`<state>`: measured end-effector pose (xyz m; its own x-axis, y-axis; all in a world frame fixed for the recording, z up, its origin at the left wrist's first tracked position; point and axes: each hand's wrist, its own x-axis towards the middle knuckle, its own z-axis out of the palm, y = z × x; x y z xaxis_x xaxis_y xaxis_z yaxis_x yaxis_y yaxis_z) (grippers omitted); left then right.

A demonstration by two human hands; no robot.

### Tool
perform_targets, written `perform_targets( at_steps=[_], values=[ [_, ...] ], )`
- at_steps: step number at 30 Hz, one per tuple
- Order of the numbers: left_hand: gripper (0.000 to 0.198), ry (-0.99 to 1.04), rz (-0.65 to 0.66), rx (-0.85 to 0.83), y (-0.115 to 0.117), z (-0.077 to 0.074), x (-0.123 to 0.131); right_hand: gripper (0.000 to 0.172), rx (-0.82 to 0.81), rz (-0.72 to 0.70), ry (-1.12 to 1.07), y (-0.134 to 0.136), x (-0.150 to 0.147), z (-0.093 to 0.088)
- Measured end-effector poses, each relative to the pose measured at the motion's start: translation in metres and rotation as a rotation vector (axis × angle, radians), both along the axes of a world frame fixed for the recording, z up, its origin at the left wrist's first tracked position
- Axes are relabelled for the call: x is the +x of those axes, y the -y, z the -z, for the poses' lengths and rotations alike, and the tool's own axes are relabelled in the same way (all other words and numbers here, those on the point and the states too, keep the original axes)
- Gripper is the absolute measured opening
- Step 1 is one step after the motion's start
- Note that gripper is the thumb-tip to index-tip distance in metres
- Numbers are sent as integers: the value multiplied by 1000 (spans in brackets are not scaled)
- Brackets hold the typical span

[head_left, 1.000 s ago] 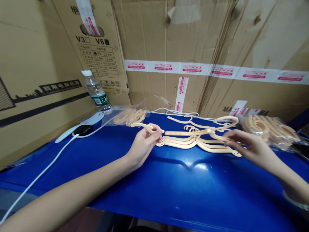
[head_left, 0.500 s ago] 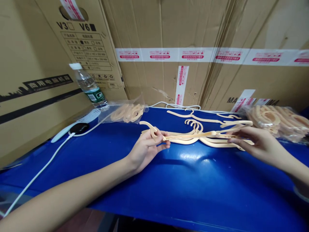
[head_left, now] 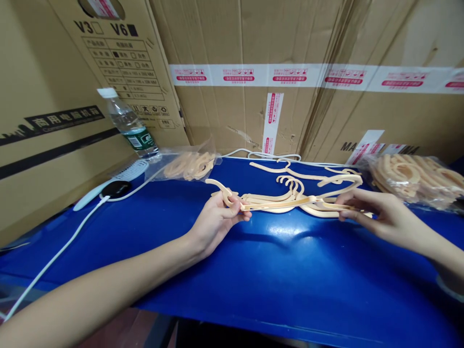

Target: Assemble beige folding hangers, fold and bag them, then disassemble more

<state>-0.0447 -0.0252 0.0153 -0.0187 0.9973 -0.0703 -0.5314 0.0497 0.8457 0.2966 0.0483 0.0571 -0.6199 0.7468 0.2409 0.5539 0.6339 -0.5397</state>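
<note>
A cream plastic hanger (head_left: pixel 277 206) stretches edge-on between my two hands, raised over the blue table (head_left: pixel 275 275). My left hand (head_left: pixel 217 217) pinches its left end, where a curved piece sticks up past the thumb. Toward the right the hanger has a joint, and a curved part rises beyond it. My right hand (head_left: pixel 379 208) has its fingers closed on the hanger's right-hand part. Behind it lie several similar hangers (head_left: pixel 286 195) nested together with hooks pointing away, partly covered by the held one. Farther back lies another hanger (head_left: pixel 268 169).
Clear bags of cream hanger parts lie at left (head_left: pixel 188 165) and right (head_left: pixel 409 175). A water bottle (head_left: pixel 132 128), a pale hairbrush (head_left: pixel 128 172) and a black device (head_left: pixel 115 189) with a white cable are at left. Cardboard boxes (head_left: pixel 224 116) wall the back.
The curved part at the hanger's right has swung up and leftward. My right hand has shifted slightly left; my left hand keeps its hold. The view has tilted slightly.
</note>
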Motion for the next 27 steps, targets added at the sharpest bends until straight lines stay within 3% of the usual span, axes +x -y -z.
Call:
perform_targets(
  at_steps=[11, 19, 27],
  values=[
    [23, -41, -128, 26, 3, -3, 3, 17, -22, -29, 34, 5, 1, 3],
    [23, -53, -128, 48, 2, -3, 2, 14, 24, -51, 15, 10, -5, 1],
    [26, -58, -125, 73, 2, -5, 2, 20, -130, -8, 30, 11, -4, 1]
  ],
)
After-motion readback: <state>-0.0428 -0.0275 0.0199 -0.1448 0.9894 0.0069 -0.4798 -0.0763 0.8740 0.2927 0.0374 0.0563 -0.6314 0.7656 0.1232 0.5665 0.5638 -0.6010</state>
